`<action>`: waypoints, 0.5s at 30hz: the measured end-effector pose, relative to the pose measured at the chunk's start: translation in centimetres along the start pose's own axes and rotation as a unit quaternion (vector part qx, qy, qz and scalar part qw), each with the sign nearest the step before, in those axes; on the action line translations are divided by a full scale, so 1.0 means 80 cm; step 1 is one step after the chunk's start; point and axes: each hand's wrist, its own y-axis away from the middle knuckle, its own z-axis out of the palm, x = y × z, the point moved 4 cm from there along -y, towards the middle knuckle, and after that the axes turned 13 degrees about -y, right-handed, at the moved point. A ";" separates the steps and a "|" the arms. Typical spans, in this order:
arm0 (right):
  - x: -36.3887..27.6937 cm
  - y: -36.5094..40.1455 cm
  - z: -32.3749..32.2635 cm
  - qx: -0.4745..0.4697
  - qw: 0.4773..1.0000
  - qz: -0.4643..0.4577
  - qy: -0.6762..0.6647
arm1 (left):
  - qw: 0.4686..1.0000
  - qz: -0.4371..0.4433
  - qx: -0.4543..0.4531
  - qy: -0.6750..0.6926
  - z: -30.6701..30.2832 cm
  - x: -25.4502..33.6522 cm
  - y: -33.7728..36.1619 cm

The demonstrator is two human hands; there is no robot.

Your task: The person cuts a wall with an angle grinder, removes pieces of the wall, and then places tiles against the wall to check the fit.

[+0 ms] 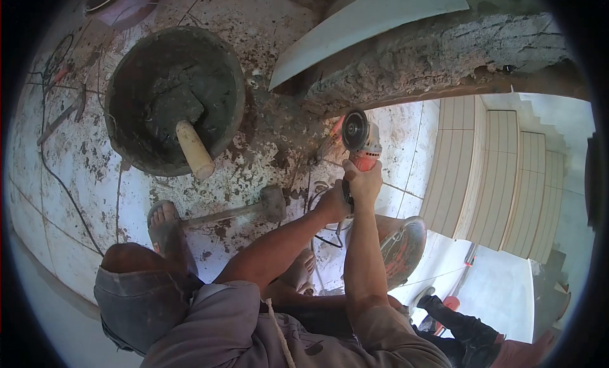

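An angle grinder (364,146) with a dark round disc points up and away from me, its disc close to the rough mortar edge of a wall (406,66). My right hand (364,181) is wrapped round its orange body just behind the head. Lower down, my left hand (335,203) grips the dark rear part of the same grinder. Whether the disc is spinning cannot be told.
A black bucket (114,114) holds wet mortar and a wooden-handled trowel (193,149). A mallet (273,203) lies by my foot. Tiled steps (453,165) are at the right, a person's dark-clothed legs (463,323) at lower right, and a cable (60,181) at left.
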 end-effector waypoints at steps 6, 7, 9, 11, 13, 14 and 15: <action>0.010 0.003 -0.002 -0.009 0.999 -0.030 -0.043 | 1.000 -0.016 -0.007 0.009 0.006 0.001 0.002; 0.001 0.007 -0.010 -0.004 0.998 -0.027 -0.062 | 1.000 -0.026 -0.014 0.008 0.001 0.009 0.003; -0.003 0.007 -0.015 -0.001 0.997 -0.025 -0.079 | 0.999 -0.031 -0.021 0.007 -0.014 0.026 0.006; -0.003 0.004 -0.017 0.004 0.995 -0.039 -0.087 | 0.999 -0.034 -0.030 0.003 -0.015 0.031 0.008; -0.004 0.003 -0.016 0.001 0.997 -0.029 -0.066 | 0.999 -0.030 -0.023 0.008 -0.015 0.028 0.006; -0.004 0.003 -0.013 -0.005 0.999 -0.019 -0.045 | 0.999 -0.030 -0.023 0.007 -0.015 0.026 0.006; -0.002 0.004 -0.011 -0.005 0.999 -0.017 -0.045 | 0.999 -0.030 -0.025 0.003 -0.013 0.023 0.005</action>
